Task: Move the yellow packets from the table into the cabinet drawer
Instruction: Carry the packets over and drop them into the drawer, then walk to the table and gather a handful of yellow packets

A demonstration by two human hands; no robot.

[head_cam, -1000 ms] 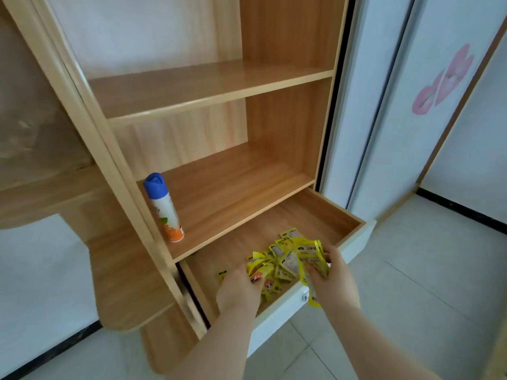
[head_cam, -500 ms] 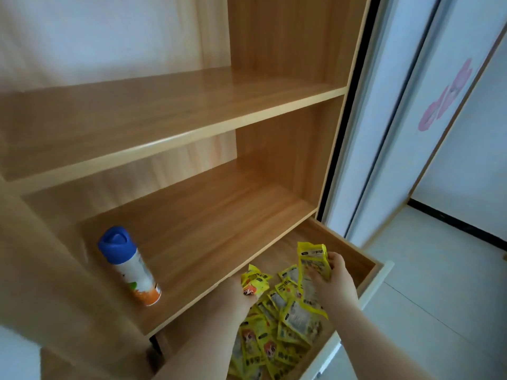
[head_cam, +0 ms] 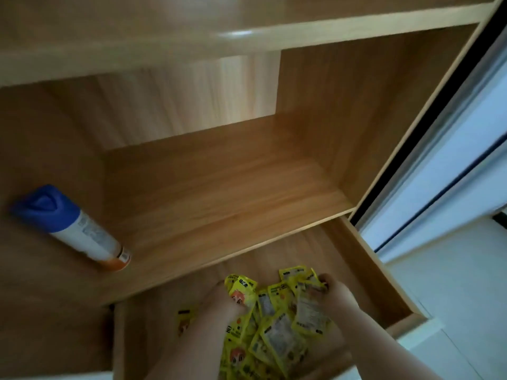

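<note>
Packets (head_cam: 277,325) of yellow foil lie heaped in the open cabinet drawer (head_cam: 378,272), below the shelf holding a blue-capped spray can (head_cam: 74,229). Both hands are down in the heap: the left hand (head_cam: 219,303) curls its fingers over the pile's left edge, and the right hand (head_cam: 337,294) pinches a few sachets at the far side. They look light, thin, floppy and slick, likely to slide off one another, so scooping from beneath or gripping a bunch by its edges should hold better than pinching single ones.
</note>
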